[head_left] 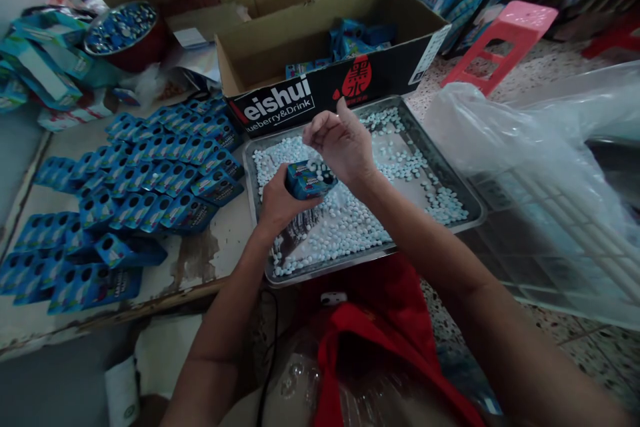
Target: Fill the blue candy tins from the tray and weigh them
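Observation:
My left hand [280,202] is wrapped round a few small blue boxes [306,181] held over the left part of a metal tray [475,203]. Small white candies lie on top of these boxes, by their openings. Just above and to the right, my right hand [345,141] is raised with its palm turned up and its thumb and fingers apart; some white pieces show below its fingers. Many pale blue-white candies [350,223] are spread over the tray.
Rows of blue boxes [160,167] stand on the table at left. Behind the tray is a large cardboard box [330,80] with blue boxes inside. A red bowl [145,47] stands back left, a pink stool [525,20] back right, and clear plastic [525,113] hangs at right.

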`<state>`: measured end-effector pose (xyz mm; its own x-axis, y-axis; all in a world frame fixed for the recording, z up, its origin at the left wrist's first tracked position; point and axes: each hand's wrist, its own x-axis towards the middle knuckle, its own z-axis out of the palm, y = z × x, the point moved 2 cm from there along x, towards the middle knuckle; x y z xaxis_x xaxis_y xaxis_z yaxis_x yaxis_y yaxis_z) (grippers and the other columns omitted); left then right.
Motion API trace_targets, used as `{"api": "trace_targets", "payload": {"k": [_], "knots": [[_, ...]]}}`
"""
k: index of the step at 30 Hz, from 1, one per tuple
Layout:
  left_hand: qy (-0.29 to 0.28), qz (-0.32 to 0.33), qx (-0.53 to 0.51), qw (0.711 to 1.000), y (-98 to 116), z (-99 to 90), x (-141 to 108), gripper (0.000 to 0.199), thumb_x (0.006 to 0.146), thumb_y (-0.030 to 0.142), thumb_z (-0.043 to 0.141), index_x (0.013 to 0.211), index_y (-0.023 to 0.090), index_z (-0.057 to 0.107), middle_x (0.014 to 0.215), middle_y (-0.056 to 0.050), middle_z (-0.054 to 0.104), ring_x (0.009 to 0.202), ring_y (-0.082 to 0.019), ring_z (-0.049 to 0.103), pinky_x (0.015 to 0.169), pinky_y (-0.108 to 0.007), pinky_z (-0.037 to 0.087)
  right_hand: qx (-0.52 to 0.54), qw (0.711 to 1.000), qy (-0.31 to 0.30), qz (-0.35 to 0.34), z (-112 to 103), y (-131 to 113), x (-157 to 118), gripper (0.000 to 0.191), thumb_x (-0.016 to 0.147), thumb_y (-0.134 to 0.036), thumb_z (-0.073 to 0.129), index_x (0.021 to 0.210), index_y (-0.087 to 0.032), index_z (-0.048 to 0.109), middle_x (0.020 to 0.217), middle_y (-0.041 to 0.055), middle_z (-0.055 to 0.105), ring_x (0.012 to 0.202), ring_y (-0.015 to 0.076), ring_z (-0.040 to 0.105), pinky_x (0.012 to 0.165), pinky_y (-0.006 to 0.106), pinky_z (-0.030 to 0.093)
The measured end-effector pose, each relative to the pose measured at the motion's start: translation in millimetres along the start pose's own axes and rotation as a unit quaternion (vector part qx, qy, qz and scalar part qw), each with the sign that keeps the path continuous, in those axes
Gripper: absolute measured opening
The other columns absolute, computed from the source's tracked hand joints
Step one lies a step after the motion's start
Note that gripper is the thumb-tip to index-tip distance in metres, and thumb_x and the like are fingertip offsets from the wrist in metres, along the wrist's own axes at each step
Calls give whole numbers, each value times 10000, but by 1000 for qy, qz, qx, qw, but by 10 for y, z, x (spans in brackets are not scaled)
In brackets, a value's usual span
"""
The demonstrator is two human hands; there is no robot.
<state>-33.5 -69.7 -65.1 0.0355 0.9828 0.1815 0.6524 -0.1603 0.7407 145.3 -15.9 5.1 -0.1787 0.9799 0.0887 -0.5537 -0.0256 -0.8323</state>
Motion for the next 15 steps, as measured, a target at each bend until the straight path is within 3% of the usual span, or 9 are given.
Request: {"api": "trace_targets", "payload": {"k": [3,6,8,10,13,15], "knots": [[27,9,-45,999,-111,-28,33,795,590,421,1102,1210,242,638,1103,-37,778,1056,-321,794,939,-436,676,-44,998,30,-34,-261,-66,-49,566,1076,-745,553,793,-258,610,909,40,631,1002,198,690,946,372,623],[43,24,-51,997,-235,-122,112,821,593,446,1101,1239,236,639,1156,-49,786,1113,-327,793,1011,-460,669,-237,969,40,-51,-707,28,-171,512,989,-755,698,847,-265,658,964,53,656,1056,244,677,1002,434,607],[46,40,-41,997,-304,-215,192,858,580,479,1108,1254,236,637,1173,-48,783,1143,-332,786,1046,-472,660,-415,908,-9,-60,-968,161,-298,564,902,-817,779,944,-256,737,1099,102,708,1145,310,675,1093,526,576],[57,48,-27,997,-356,-321,281,892,555,501,1119,1254,235,633,1176,-44,772,1163,-336,777,1065,-479,652,-564,818,-93,-67,-1110,326,-434,747,846,-903,787,1187,-238,797,1403,185,702,1364,414,625,1214,630,503],[49,61,1,997,-404,-458,392,918,500,490,1143,1226,230,646,1140,-33,751,1170,-345,768,1082,-489,645,-675,694,-240,-72,-1060,606,-576,1066,836,-972,740,1613,-248,654,1833,210,405,1702,510,327,1365,724,312],[50,69,13,996,-431,-549,434,913,503,471,1145,1233,228,652,1143,-34,744,1180,-348,765,1090,-498,645,-699,634,-321,-85,-900,806,-579,1151,851,-962,735,1749,-275,521,1923,178,234,1780,504,160,1410,738,200]]}}
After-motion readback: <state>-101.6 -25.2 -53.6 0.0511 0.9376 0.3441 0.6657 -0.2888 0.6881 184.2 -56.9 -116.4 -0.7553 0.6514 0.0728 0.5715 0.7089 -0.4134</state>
